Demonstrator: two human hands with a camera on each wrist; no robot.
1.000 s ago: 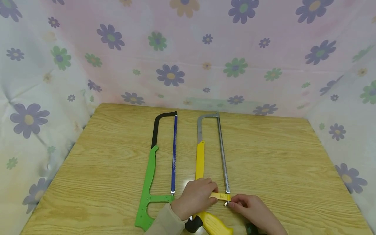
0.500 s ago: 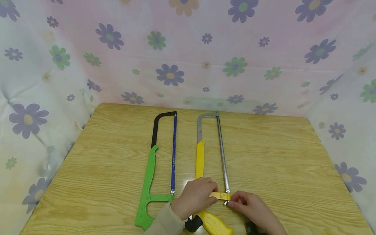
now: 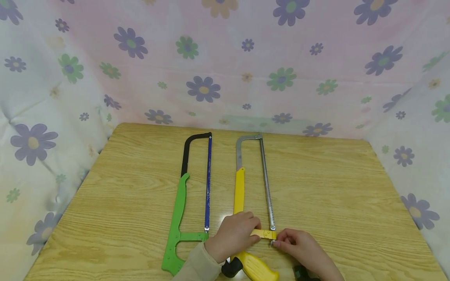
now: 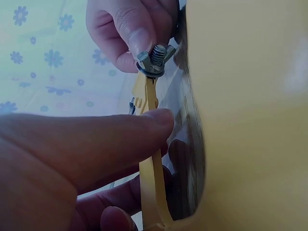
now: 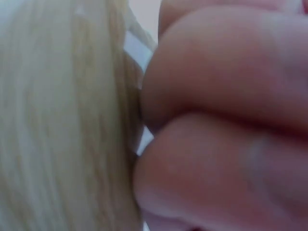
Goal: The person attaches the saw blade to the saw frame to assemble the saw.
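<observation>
A yellow hacksaw (image 3: 239,191) with a grey front frame and metal blade lies on the wooden table. My left hand (image 3: 233,236) grips its yellow crossbar (image 3: 264,234), thumb on one side and fingers on the other, as the left wrist view shows. At the crossbar's end, a wing nut (image 4: 150,65) sits on a threaded bolt (image 4: 158,55). My right hand (image 3: 299,246) pinches this wing nut, its thumb against one wing. In the right wrist view, curled fingers (image 5: 216,72) fill the right side and hide the nut.
To the left lies a green hacksaw (image 3: 178,210) with a black frame and blue blade. A dark object (image 3: 301,273), partly cut off, sits below my right wrist. Flower-patterned cloth (image 3: 225,66) hangs behind and at both sides of the table (image 3: 334,187).
My right hand's fingers have shifted slightly upward around the wing nut, whose visible wing has changed angle. The left hand and both hacksaws stay in place.
</observation>
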